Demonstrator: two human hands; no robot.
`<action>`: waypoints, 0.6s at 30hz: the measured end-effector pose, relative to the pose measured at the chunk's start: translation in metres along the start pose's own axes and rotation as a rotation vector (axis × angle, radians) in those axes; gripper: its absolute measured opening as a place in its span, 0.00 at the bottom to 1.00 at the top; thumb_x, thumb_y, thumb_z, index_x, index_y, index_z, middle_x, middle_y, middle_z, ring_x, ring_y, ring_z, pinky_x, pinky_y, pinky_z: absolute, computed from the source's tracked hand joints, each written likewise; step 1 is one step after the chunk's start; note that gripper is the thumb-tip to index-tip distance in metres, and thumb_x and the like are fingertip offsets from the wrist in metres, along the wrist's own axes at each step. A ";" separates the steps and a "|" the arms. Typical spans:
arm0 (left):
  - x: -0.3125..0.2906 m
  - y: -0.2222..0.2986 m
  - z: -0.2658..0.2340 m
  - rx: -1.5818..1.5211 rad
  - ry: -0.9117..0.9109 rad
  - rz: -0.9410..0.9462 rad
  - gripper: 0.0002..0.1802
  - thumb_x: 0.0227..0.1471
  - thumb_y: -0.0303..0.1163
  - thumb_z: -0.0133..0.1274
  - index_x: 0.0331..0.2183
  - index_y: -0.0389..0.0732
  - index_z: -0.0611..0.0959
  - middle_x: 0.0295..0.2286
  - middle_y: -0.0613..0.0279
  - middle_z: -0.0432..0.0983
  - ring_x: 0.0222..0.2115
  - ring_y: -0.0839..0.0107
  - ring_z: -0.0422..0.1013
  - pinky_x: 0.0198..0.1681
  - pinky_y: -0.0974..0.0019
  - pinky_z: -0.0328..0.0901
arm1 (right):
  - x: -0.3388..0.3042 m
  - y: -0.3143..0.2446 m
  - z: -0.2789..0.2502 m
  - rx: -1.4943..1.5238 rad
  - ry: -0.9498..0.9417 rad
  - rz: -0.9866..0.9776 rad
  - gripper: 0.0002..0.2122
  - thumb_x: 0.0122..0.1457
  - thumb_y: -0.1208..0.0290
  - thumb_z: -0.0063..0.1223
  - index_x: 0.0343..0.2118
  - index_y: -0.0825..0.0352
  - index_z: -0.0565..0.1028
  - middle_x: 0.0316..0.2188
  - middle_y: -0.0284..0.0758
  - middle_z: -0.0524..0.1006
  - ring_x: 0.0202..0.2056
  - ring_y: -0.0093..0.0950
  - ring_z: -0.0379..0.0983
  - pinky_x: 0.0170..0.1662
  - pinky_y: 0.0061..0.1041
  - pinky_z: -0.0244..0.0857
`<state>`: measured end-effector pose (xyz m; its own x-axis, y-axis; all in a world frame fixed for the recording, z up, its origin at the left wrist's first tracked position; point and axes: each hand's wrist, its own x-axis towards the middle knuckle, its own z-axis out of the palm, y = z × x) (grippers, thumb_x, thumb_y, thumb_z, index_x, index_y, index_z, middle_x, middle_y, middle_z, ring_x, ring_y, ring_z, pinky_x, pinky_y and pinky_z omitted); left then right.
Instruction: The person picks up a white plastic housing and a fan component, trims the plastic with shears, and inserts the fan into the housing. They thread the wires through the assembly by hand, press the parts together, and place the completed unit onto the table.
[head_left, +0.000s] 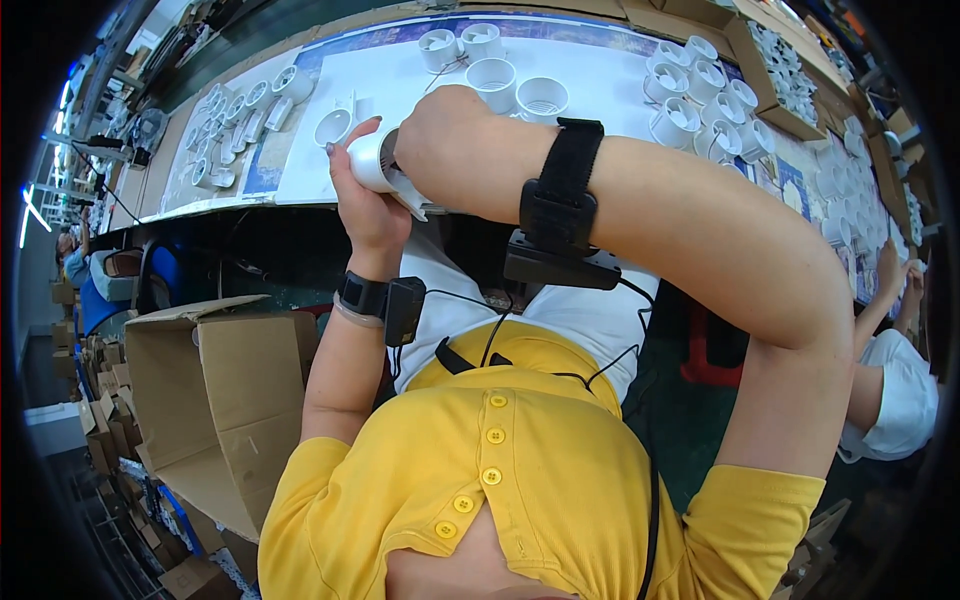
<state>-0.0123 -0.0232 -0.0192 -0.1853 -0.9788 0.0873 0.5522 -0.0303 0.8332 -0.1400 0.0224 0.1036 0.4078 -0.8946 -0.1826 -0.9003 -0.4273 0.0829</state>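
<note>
Left grip (370, 212): wrapped round white cylinder (367, 164) | right grip (438, 147): can't make out (fingertips hidden)

White cups (492, 96) on white table (385, 70)

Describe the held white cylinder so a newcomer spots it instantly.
Find the white worktable across the top. At its near edge, the left hand holds a white cylinder. Unlike the white cups resting beyond, it is hand-held, tipped sideways, the right hand at its right end.
</note>
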 end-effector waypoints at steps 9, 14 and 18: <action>0.010 0.010 -0.017 -0.115 0.017 -0.031 0.31 0.62 0.52 0.27 0.45 0.38 0.76 0.39 0.56 0.76 0.42 0.65 0.72 0.46 0.62 0.67 | -0.020 0.036 0.016 0.253 0.055 0.007 0.13 0.44 0.70 0.51 0.34 0.69 0.76 0.28 0.43 0.78 0.32 0.43 0.75 0.37 0.37 0.69; 0.010 0.017 -0.021 -0.122 -0.053 -0.046 0.33 0.62 0.54 0.27 0.45 0.38 0.76 0.39 0.56 0.76 0.41 0.65 0.73 0.46 0.63 0.67 | -0.047 0.047 0.052 0.410 0.009 -0.158 0.18 0.42 0.73 0.50 0.40 0.70 0.72 0.34 0.47 0.75 0.38 0.45 0.72 0.44 0.38 0.66; 0.008 0.023 -0.018 -0.125 -0.095 -0.063 0.31 0.62 0.53 0.30 0.46 0.37 0.75 0.37 0.57 0.77 0.39 0.66 0.73 0.45 0.65 0.67 | -0.060 0.041 0.072 0.698 0.037 -0.127 0.21 0.41 0.74 0.50 0.43 0.70 0.71 0.37 0.48 0.74 0.39 0.45 0.70 0.45 0.36 0.66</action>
<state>0.0137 -0.0354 -0.0096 -0.2953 -0.9509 0.0930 0.6326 -0.1217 0.7648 -0.2122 0.0684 0.0479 0.5099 -0.8525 -0.1149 -0.7279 -0.3564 -0.5858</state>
